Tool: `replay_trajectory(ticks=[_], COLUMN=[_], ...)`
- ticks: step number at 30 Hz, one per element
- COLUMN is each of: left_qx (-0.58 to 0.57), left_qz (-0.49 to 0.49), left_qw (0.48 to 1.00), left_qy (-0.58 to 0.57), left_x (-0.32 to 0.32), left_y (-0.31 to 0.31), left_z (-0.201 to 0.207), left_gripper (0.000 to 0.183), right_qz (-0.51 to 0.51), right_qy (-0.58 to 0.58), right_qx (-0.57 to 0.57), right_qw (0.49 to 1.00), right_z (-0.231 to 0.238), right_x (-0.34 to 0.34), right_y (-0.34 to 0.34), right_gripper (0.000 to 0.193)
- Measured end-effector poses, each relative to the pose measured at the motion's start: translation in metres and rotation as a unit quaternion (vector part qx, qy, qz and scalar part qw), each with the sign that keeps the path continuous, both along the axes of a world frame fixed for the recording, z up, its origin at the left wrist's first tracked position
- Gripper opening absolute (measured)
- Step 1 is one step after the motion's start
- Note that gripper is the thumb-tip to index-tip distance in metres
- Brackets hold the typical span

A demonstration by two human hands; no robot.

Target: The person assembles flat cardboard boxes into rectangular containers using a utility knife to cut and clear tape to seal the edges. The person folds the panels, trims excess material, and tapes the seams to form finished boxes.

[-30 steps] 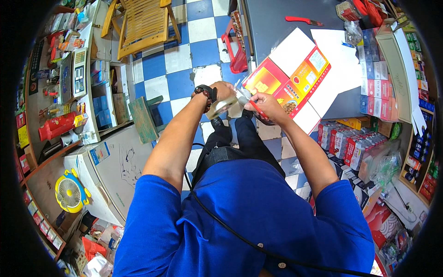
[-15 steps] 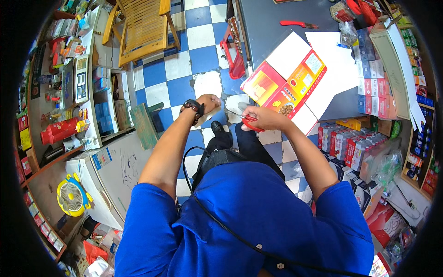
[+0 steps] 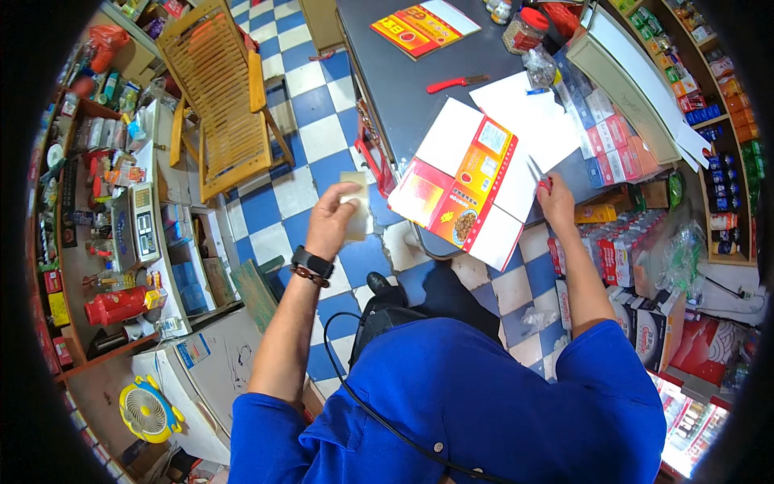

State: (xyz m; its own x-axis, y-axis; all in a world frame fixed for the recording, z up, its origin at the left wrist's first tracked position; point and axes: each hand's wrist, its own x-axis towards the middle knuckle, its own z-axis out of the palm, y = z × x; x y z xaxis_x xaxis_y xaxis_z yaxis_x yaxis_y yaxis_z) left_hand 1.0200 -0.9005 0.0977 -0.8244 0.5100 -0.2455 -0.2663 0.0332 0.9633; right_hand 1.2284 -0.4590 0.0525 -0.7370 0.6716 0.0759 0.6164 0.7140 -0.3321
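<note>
My left hand [image 3: 327, 224], with a dark watch and a bead bracelet on its wrist, pinches a small pale piece of card [image 3: 360, 219] over the tiled floor. Scissors with red handles [image 3: 545, 185] are in my right hand [image 3: 558, 208], their blades pointing away from me above the table's near edge. Beside them lies a flattened red, yellow and white cardboard box [image 3: 484, 173], overhanging the grey table [image 3: 387, 77]. Under its far side are white sheets [image 3: 524, 109].
A red-handled knife [image 3: 456, 84] and another printed carton piece [image 3: 425, 29] lie farther back on the table. A lidded jar [image 3: 525, 32] and stacked small boxes [image 3: 605, 137] stand at its right. A wooden chair [image 3: 214, 97] stands left. Bottle packs [image 3: 617, 250] sit low right.
My right hand has carried the scissors right, from in front of me to the table edge beside the box. My left hand has moved left and forward with the pale card. The view has shifted.
</note>
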Motion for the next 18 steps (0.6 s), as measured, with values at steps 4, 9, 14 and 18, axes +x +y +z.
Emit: replay_trajectory(ticks=[4, 9, 14, 18], left_qx=[0.075, 0.054, 0.040, 0.011], left_qz=[-0.010, -0.043, -0.102, -0.199], left_qw=[0.997, 0.997, 0.994, 0.976], left_qy=[-0.005, 0.033, 0.027, 0.088], left_x=[0.023, 0.053, 0.091, 0.128], left_y=[0.053, 0.140, 0.242, 0.346], left_z=[0.055, 0.082, 0.075, 0.071], left_gripper=[0.026, 0.029, 0.033, 0.033], right_qz=[-0.005, -0.030, 0.057, 0.133], right_qy=[0.037, -0.009, 0.181, 0.349], right_qx=[0.023, -0.056, -0.155, -0.334], right_qw=[0.999, 0.998, 0.969, 0.865], right_z=[-0.023, -0.075, 0.009, 0.108], right_x=[0.005, 0.008, 0.001, 0.046], right_y=[0.055, 0.115, 0.087, 0.074], right_gripper=[0.024, 0.024, 0.029, 0.024])
